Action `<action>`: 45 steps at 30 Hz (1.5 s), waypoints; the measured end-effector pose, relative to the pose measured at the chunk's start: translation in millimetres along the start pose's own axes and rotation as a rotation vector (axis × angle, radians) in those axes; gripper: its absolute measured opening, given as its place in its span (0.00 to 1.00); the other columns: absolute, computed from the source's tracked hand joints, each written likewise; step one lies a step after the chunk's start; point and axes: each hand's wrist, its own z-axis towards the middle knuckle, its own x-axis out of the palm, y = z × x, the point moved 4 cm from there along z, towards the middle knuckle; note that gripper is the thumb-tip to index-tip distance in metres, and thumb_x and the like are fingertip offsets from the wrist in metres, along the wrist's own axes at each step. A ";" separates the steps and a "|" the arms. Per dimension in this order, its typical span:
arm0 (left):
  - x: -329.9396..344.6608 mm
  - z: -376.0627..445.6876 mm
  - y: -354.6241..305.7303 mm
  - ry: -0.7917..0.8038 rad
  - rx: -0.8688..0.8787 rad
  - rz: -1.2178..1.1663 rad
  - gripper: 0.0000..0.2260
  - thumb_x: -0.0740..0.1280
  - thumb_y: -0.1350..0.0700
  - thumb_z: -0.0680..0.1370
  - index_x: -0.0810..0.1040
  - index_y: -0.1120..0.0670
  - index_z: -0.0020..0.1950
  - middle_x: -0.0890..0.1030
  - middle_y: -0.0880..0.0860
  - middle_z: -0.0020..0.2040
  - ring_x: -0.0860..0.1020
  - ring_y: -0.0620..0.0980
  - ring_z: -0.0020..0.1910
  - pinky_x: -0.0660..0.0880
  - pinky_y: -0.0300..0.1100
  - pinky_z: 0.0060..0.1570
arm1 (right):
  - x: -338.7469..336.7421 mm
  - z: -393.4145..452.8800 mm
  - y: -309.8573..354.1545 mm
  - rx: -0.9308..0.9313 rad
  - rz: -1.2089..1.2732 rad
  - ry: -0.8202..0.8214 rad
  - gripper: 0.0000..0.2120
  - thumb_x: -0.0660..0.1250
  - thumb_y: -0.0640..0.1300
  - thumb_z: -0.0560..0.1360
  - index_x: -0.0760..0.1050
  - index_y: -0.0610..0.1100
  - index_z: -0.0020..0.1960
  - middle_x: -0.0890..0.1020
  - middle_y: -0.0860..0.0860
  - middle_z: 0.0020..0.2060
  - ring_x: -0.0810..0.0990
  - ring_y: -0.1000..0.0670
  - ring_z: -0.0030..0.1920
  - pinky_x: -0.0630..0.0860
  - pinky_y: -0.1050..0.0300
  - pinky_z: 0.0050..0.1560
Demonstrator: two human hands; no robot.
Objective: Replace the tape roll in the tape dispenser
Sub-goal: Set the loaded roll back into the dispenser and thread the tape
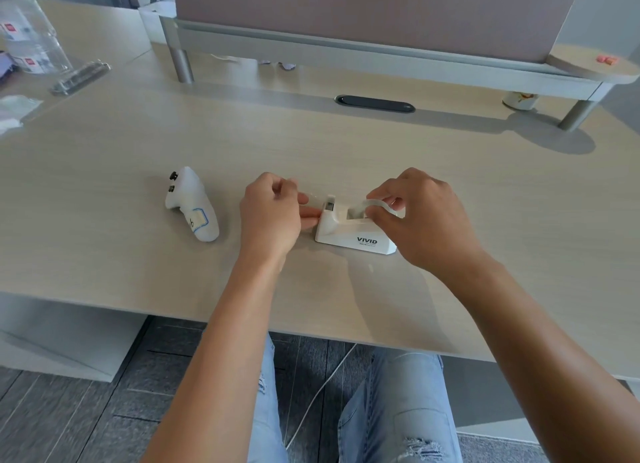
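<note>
A white tape dispenser [353, 234] marked VIVID stands on the light wooden desk [346, 144], cutter end to the left. A clear tape roll [372, 205] sits in its cradle, tilted a little. My right hand [422, 216] grips the roll from the right with thumb and fingers. My left hand [272, 216] is at the cutter end, fingers pinched on a clear strip of tape [313, 199] drawn from the roll over the cutter.
A white handheld controller [192, 208] lies left of my left hand. A monitor riser [346, 52] spans the back of the desk, with a black cable slot [374, 103] before it. Plastic bottles [27, 36] stand far left. The desk edge is near my lap.
</note>
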 end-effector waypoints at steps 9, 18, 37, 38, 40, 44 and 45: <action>-4.7 6.9 11.7 -0.006 -0.074 -0.062 0.08 0.59 0.60 0.85 0.75 0.61 0.52 0.82 0.59 0.43 0.88 0.56 0.34 0.86 0.48 0.38 | 0.4 0.7 1.5 0.006 -0.007 0.001 0.09 0.70 0.51 0.78 0.86 0.53 0.55 0.81 0.54 0.48 0.83 0.51 0.48 0.79 0.51 0.49; -3.3 14.0 14.6 -0.065 0.159 0.679 0.08 0.65 0.58 0.80 0.81 0.60 0.46 0.85 0.58 0.44 0.81 0.63 0.44 0.78 0.51 0.41 | -0.9 1.5 1.0 0.027 -0.011 0.017 0.09 0.70 0.52 0.78 0.86 0.54 0.54 0.81 0.55 0.47 0.82 0.52 0.48 0.79 0.52 0.50; -2.7 -25.0 7.9 -0.127 0.452 0.549 0.17 0.60 0.68 0.79 0.82 0.59 0.62 0.84 0.57 0.59 0.80 0.59 0.62 0.72 0.44 0.59 | 1.1 0.8 -1.3 0.033 -0.009 0.012 0.08 0.69 0.53 0.78 0.85 0.55 0.54 0.80 0.55 0.48 0.82 0.50 0.48 0.79 0.51 0.49; 2.4 -32.5 8.7 -0.072 0.479 0.567 0.18 0.60 0.68 0.79 0.82 0.59 0.64 0.83 0.57 0.62 0.78 0.59 0.64 0.71 0.43 0.62 | 1.4 0.6 -1.2 0.028 -0.009 0.011 0.08 0.69 0.53 0.78 0.85 0.54 0.54 0.80 0.55 0.48 0.82 0.51 0.48 0.78 0.51 0.49; 12.3 -43.3 11.8 0.020 0.499 0.601 0.19 0.59 0.65 0.78 0.82 0.60 0.66 0.81 0.57 0.66 0.75 0.60 0.67 0.72 0.50 0.68 | 1.7 0.5 -0.8 0.023 -0.008 0.010 0.08 0.70 0.53 0.78 0.85 0.54 0.54 0.80 0.55 0.47 0.82 0.51 0.48 0.79 0.51 0.49; 16.7 -47.3 14.8 0.044 0.469 0.606 0.23 0.55 0.59 0.75 0.81 0.60 0.66 0.81 0.57 0.67 0.75 0.60 0.70 0.71 0.57 0.70 | 1.4 -0.5 -0.1 0.030 -0.004 0.002 0.08 0.70 0.53 0.78 0.85 0.54 0.54 0.80 0.54 0.48 0.82 0.51 0.48 0.78 0.52 0.49; 16.2 -46.2 14.8 0.037 0.460 0.618 0.24 0.55 0.58 0.75 0.81 0.59 0.66 0.81 0.57 0.68 0.74 0.59 0.70 0.71 0.57 0.71 | 1.4 -1.1 0.1 0.033 -0.006 0.000 0.09 0.70 0.53 0.78 0.85 0.54 0.55 0.80 0.54 0.48 0.82 0.51 0.48 0.78 0.52 0.48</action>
